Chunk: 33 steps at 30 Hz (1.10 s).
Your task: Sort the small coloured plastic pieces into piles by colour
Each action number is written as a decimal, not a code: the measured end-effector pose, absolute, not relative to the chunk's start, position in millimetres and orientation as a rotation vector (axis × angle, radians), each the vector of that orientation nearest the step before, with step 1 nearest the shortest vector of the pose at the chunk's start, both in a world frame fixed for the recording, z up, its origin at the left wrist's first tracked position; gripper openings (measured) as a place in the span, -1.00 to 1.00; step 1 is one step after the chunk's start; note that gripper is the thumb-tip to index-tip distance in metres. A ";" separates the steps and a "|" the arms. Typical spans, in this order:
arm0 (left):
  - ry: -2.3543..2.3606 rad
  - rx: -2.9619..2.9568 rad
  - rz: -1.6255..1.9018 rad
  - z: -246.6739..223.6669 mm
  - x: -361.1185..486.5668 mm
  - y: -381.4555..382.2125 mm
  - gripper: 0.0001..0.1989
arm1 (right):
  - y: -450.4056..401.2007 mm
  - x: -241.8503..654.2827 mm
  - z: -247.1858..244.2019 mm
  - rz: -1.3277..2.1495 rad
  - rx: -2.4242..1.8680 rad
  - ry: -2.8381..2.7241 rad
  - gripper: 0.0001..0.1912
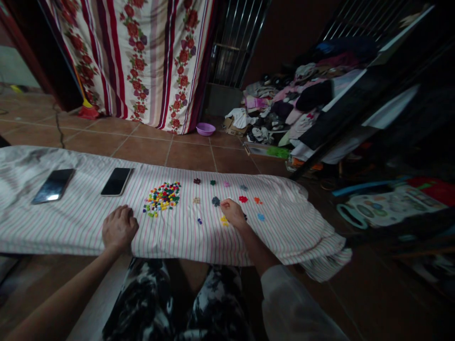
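Observation:
My left hand point(120, 226) rests palm down on the striped cloth point(159, 241), fingers loosely bent and holding nothing that shows. To its right lies a mixed heap of small coloured beads point(162, 198). My right hand point(232, 212) has thumb and fingertips pinched together beside a dark grey bead cluster point(215, 201); whatever is in the pinch is too small to make out. Small single-colour clusters surround it: red beads point(243, 199), orange beads point(258, 201), light blue beads point(261, 217), yellow beads point(224, 220), beige beads point(196, 201) and several others. The right hand partly hides a dark blue cluster.
Two phones, one dark phone point(54, 186) and another phone point(116, 182), lie on the cloth's left part. Beyond the cloth are a floral curtain point(142, 61), a purple basin point(205, 129) and piled clothes point(284, 104). A colourful plastic item point(394, 206) stands at the right.

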<state>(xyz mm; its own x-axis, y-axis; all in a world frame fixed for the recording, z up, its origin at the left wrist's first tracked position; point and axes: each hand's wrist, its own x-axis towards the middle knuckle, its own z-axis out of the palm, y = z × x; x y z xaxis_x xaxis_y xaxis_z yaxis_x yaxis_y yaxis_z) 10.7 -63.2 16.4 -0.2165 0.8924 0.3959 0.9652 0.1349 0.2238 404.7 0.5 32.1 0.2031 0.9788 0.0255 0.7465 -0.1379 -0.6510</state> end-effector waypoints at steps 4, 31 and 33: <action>-2.233 -1.851 -0.672 14.6 10.4 -62.3 -0.68 | -1.1 411.5 32.5 0.551 -1.884 -1.560 -0.88; -2.203 -1.826 -0.787 3.5 9.9 -57.3 -0.72 | 57.0 186.9 37.9 0.490 -1.410 -2.363 -0.66; -2.218 -1.831 -0.787 4.8 10.1 -57.2 -0.73 | 64.3 178.3 40.0 0.462 -1.416 -2.403 -0.65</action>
<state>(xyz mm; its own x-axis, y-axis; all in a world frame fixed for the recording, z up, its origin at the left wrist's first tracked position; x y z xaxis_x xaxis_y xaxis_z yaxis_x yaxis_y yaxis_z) 10.1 -57.2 4.8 -0.2379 0.8659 0.4400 0.9497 0.1123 0.2924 178.3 64.3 40.0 -0.4613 0.8812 0.1032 0.7801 0.4582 -0.4260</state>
